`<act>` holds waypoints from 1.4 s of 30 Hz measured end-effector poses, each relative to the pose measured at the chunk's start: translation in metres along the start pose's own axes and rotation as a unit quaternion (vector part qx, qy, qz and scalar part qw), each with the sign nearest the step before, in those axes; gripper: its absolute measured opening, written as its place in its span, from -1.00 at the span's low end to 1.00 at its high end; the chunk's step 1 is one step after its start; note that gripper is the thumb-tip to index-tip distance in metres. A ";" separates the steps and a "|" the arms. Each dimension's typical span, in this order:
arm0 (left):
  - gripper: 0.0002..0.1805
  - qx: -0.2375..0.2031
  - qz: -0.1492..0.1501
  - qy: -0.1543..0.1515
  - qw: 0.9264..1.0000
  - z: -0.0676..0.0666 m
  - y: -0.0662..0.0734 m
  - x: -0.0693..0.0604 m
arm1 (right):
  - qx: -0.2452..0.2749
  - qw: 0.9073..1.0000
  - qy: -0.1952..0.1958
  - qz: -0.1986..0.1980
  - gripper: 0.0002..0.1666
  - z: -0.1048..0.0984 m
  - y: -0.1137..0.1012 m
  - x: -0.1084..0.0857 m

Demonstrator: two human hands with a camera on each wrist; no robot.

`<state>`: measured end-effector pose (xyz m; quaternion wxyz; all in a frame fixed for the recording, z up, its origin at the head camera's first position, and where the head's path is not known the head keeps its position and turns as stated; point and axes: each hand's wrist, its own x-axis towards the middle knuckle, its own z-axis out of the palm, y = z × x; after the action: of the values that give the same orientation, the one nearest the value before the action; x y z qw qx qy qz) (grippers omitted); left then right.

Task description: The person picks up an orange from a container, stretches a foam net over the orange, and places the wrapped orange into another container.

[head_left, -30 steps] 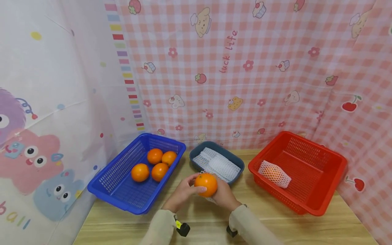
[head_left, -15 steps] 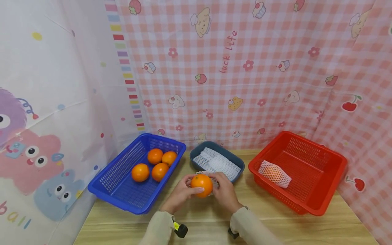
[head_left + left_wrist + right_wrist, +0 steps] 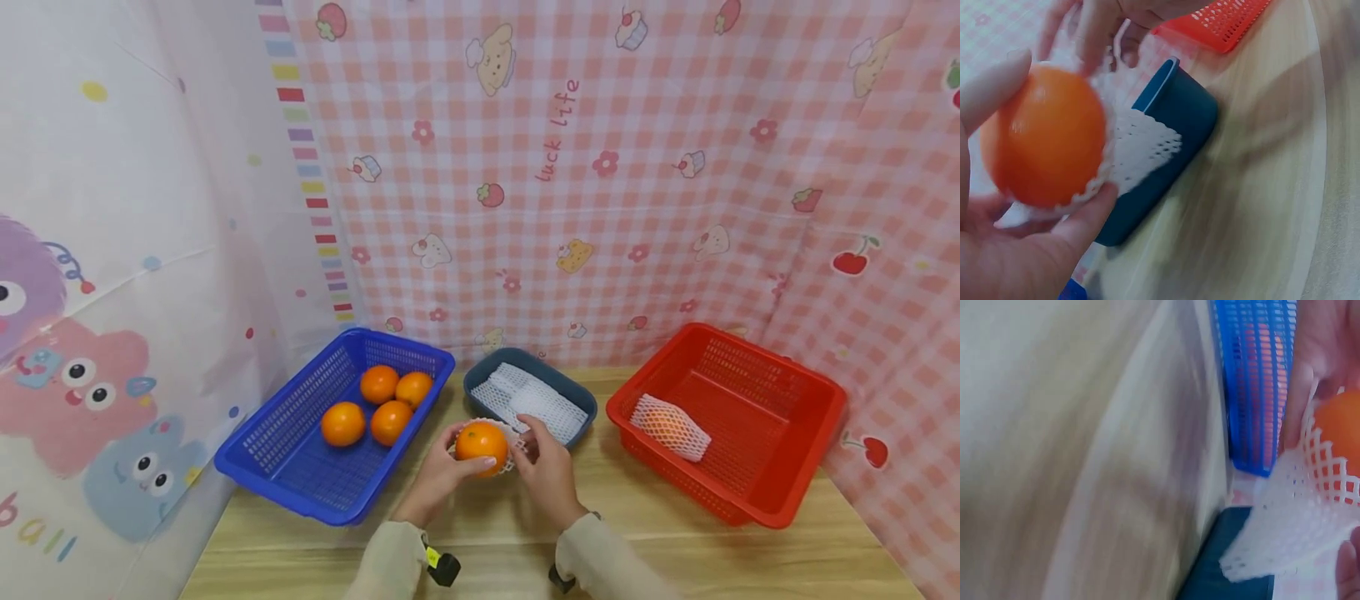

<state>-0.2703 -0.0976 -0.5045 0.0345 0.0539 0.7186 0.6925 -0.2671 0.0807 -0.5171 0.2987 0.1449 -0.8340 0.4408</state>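
My left hand (image 3: 437, 481) grips an orange (image 3: 482, 447) above the table, thumb in front of the fruit. A white foam net sleeve (image 3: 1291, 519) lies around the orange's far side, its loose end hanging free in the right wrist view. In the left wrist view the net rim wraps the lower right of the orange (image 3: 1047, 134), whose near face is bare. My right hand (image 3: 551, 477) pinches the net's edge at the right of the fruit, fingers bent. Part of that pinch is hidden behind the net.
On the left, a blue basket (image 3: 288, 492) holds several oranges. A dark teal tray (image 3: 480, 367) with flat white net sleeves (image 3: 536, 400) stands behind the hands. At right, a red basket (image 3: 780, 467) contains one netted orange (image 3: 670, 427). Printed cloths hang behind and at both sides.
The orange has moved slightly left in my left hand. My right hand has drawn away from the fruit to its right, and more of the white net shows between them.
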 end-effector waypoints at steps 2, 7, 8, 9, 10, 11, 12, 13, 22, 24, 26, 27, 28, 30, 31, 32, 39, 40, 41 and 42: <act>-0.19 0.008 0.002 0.025 1.000 0.001 -0.002 0.001 | 0.009 0.999 0.017 -0.034 -0.44 0.002 -0.004 -0.003; -0.14 0.005 0.005 0.059 0.998 0.003 -0.002 0.000 | 0.032 0.994 0.038 -0.095 -0.44 0.006 -0.016 -0.009; -0.14 0.005 0.009 0.062 0.998 0.003 -0.002 0.000 | 0.036 0.994 0.038 -0.099 -0.43 0.006 -0.019 -0.010; -0.13 0.006 0.008 0.064 0.998 0.004 -0.002 0.000 | 0.041 0.993 0.037 -0.100 -0.44 0.006 -0.021 -0.011; -0.12 0.004 0.009 0.065 0.998 0.004 -0.003 0.000 | 0.048 0.993 0.035 -0.098 -0.44 0.006 -0.023 -0.012; -0.11 0.003 0.007 0.065 0.998 0.004 -0.003 0.001 | 0.056 0.994 0.031 -0.092 -0.44 0.006 -0.024 -0.012; -0.10 -0.002 0.006 0.063 0.998 0.004 -0.003 0.001 | 0.065 0.994 0.027 -0.083 -0.44 0.005 -0.026 -0.012; -0.08 -0.003 0.009 0.060 0.998 0.004 -0.004 0.001 | 0.073 0.995 0.022 -0.071 -0.44 0.005 -0.027 -0.012; -0.18 -0.108 0.030 -0.046 0.993 -0.003 -0.001 0.000 | 0.102 0.995 -0.016 -0.007 -0.47 0.001 -0.023 -0.010; -0.21 -0.145 0.032 -0.069 0.987 -0.004 -0.001 0.000 | 0.106 0.994 -0.019 0.015 -0.53 0.000 -0.021 -0.010; -0.25 -0.164 0.035 -0.074 0.983 -0.005 -0.001 -0.001 | 0.112 0.993 -0.023 0.040 -0.59 0.000 -0.019 -0.010; -0.27 -0.164 0.037 -0.067 0.984 -0.006 -0.001 0.000 | 0.116 0.992 -0.027 0.052 -0.61 -0.001 -0.019 -0.010; -0.28 -0.162 0.033 -0.059 0.984 -0.006 -0.002 0.000 | 0.119 0.990 -0.032 0.063 -0.62 -0.001 -0.018 -0.009; -0.31 -0.154 0.035 -0.047 0.986 -0.006 -0.003 0.000 | 0.128 0.987 -0.045 0.087 -0.63 -0.001 -0.018 -0.009; -0.33 -0.153 0.035 -0.043 0.987 -0.006 -0.004 0.000 | 0.132 0.985 -0.053 0.097 -0.62 -0.001 -0.018 -0.009; -0.34 -0.158 0.035 -0.048 0.986 -0.005 -0.004 0.000 | 0.135 0.983 -0.062 0.106 -0.59 -0.001 -0.019 -0.009; -0.24 -0.223 0.021 -0.105 0.969 -0.005 -0.002 -0.001 | 0.145 0.974 -0.113 0.131 -0.52 -0.003 -0.017 -0.008; -0.23 -0.229 0.017 -0.107 0.967 -0.005 -0.002 -0.002 | 0.137 0.977 -0.108 0.126 -0.55 -0.003 -0.016 -0.006; -0.24 -0.231 0.014 -0.108 0.967 -0.006 -0.002 -0.002 | 0.129 0.979 -0.099 0.119 -0.58 -0.004 -0.015 -0.005; -0.24 -0.232 0.011 -0.110 0.966 -0.007 -0.002 -0.002 | 0.119 0.983 -0.086 0.111 -0.62 -0.005 -0.014 -0.002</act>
<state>-0.2694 -0.1046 -0.5064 0.1166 0.1282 0.5292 0.8306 -0.2566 0.0767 -0.5074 0.1554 0.1232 -0.8094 0.5528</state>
